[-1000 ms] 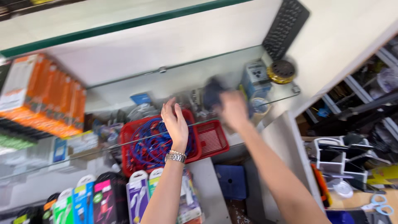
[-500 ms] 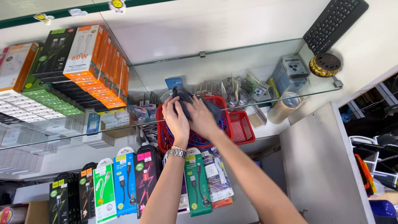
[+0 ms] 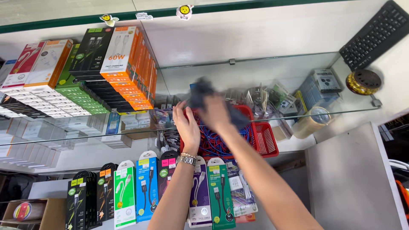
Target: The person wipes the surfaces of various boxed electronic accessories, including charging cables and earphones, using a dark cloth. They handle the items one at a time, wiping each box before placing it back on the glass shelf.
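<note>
Wiping the glass shelf (image 3: 272, 76) well means keeping the dark cloth (image 3: 202, 93) flat on the glass and going slowly, because many small things stand close by. That is only my guess about what helps most.

The right hand (image 3: 217, 113) is closed around the dark cloth, just above the red basket (image 3: 266, 142). The cloth looks blurry, so I cannot tell how tight the grip is. The left hand (image 3: 186, 127) is open, with the fingers spread a little. It sits at the left edge of the red basket, and I cannot tell if it touches the rim. A silver watch (image 3: 186, 159) is on that wrist.

Inside the red basket lie blue cables (image 3: 215, 142). Left of the basket stand orange boxes (image 3: 132, 64) in a stack. Below the basket hang cable packs (image 3: 147, 187). Far right of the basket, a black keyboard (image 3: 375, 34) leans on the wall, and a roll of tape (image 3: 311, 121) lies nearer.
</note>
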